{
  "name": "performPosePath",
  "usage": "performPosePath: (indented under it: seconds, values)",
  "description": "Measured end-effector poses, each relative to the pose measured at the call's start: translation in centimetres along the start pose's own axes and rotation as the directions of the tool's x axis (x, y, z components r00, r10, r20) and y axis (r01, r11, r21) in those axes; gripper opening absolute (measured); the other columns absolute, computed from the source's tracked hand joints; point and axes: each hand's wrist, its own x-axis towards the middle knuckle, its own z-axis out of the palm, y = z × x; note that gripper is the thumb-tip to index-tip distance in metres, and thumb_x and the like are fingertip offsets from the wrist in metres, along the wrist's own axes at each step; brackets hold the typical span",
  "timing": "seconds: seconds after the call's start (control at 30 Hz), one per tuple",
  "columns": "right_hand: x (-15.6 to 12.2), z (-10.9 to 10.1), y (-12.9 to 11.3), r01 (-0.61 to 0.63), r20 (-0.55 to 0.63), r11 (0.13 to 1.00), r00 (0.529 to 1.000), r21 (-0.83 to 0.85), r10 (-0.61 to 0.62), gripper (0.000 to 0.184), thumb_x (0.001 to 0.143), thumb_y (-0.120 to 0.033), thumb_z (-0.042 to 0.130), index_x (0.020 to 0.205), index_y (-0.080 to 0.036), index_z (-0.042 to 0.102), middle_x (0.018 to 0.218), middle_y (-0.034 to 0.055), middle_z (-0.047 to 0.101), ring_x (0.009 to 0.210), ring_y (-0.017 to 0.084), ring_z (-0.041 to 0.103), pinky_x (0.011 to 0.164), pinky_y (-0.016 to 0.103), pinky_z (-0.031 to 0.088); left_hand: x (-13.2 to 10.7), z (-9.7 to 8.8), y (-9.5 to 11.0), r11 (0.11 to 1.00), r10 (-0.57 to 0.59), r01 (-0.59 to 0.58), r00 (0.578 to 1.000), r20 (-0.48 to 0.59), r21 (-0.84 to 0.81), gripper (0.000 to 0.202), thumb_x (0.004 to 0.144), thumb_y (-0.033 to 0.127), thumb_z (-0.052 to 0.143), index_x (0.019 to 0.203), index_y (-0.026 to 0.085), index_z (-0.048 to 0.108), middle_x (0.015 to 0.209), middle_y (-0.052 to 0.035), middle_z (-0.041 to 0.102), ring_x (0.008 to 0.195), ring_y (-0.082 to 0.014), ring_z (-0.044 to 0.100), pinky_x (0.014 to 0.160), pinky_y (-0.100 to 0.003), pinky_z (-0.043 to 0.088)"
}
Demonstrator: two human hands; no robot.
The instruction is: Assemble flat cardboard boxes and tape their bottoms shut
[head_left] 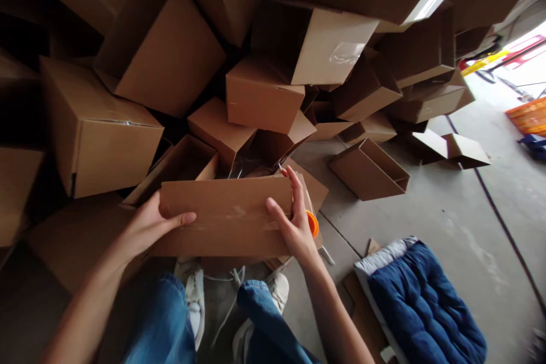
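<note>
Between my two hands is a brown cardboard box (pixel 230 219), held level above my shoes with one long side facing me. My left hand (pixel 160 222) grips its left end, the thumb lying across the near side. At the right end, my right hand (pixel 294 213) clasps it with the thumb on the near side and the fingers over the far edge. A round orange object (pixel 313 224) shows just beyond my right hand; I cannot tell whether it is attached to anything. The far side and underside of the box are hidden.
Cardboard boxes (pixel 119 148) lie heaped in front and to the left, some with open ends. A small open box (pixel 369 170) sits apart on the concrete floor (pixel 447 222). Blue tufted cushions (pixel 426 301) lie at the lower right. An orange basket (pixel 529 119) stands far right.
</note>
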Motion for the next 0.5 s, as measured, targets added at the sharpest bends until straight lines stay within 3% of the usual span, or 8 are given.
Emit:
performPosePath:
  seconds: [0.07,0.17,0.27,0.37,0.43,0.5]
  values:
    - [-0.2,-1.0,0.6,-0.127,-0.045,0.975,0.990,0.183,0.137,0.077,0.097,-0.073,0.043,0.164,-0.034,0.033,0.174,0.0043,0.029,0.160,0.030,0.029,0.127,0.057,0.030,-1.1,-0.1,-0.2,0.992,-0.011,0.015,0.999,-0.034,0.123,0.085,0.059,0.064,0.091,0.126,0.021,0.059,0.129,-0.0192,0.075,0.121,-0.0401,0.071,0.101,-0.053,0.060]
    - [0.1,-3.4,1.7,-0.336,-0.016,0.828,0.923,0.449,0.384,0.089,0.095,-0.082,0.021,0.166,-0.028,0.032,0.171,0.0085,0.036,0.151,0.035,0.046,0.119,0.063,0.040,-2.7,-0.2,0.0,0.952,0.087,-0.068,0.995,-0.051,0.299,0.095,0.069,0.070,0.081,0.145,0.023,0.052,0.137,-0.0145,0.072,0.128,-0.0399,0.067,0.105,-0.053,0.058]
    - [0.6,-5.1,3.2,-0.450,0.070,0.752,0.875,0.481,0.479,0.088,0.093,-0.084,0.031,0.160,-0.029,0.045,0.164,0.0084,0.048,0.144,0.036,0.054,0.116,0.064,0.045,-3.7,-0.5,1.0,0.884,0.341,-0.311,0.940,-0.024,0.350,0.098,0.077,0.065,0.076,0.162,0.035,0.039,0.155,-0.0056,0.060,0.143,-0.0371,0.056,0.112,-0.049,0.054]
    - [0.8,-5.2,5.2,-0.441,0.045,0.774,0.879,0.455,0.474,0.081,0.092,-0.082,0.040,0.152,-0.031,0.056,0.159,0.0064,0.055,0.142,0.032,0.057,0.115,0.060,0.048,-4.6,-0.5,2.3,0.766,0.565,-0.548,0.823,0.055,0.336,0.089,0.083,0.053,0.074,0.162,0.053,0.034,0.167,0.0101,0.042,0.151,-0.0311,0.045,0.120,-0.045,0.047]
    - [0.7,-4.8,6.6,-0.433,0.027,0.776,0.880,0.459,0.475,0.078,0.091,-0.080,0.044,0.152,-0.033,0.056,0.158,0.0064,0.055,0.130,0.031,0.065,0.109,0.059,0.053,-5.5,-0.2,2.8,0.708,0.638,-0.635,0.763,0.105,0.309,0.082,0.082,0.050,0.075,0.156,0.061,0.040,0.166,0.0163,0.041,0.151,-0.0288,0.045,0.121,-0.044,0.045]
    - [0.5,-4.9,7.8,-0.440,0.056,0.779,0.883,0.447,0.467,0.074,0.093,-0.076,0.047,0.152,-0.033,0.057,0.155,0.0072,0.058,0.111,0.027,0.073,0.100,0.056,0.059,-6.7,0.4,3.0,0.690,0.662,-0.660,0.742,0.112,0.297,0.071,0.081,0.055,0.075,0.147,0.065,0.050,0.160,0.0182,0.049,0.148,-0.0289,0.049,0.122,-0.046,0.044]
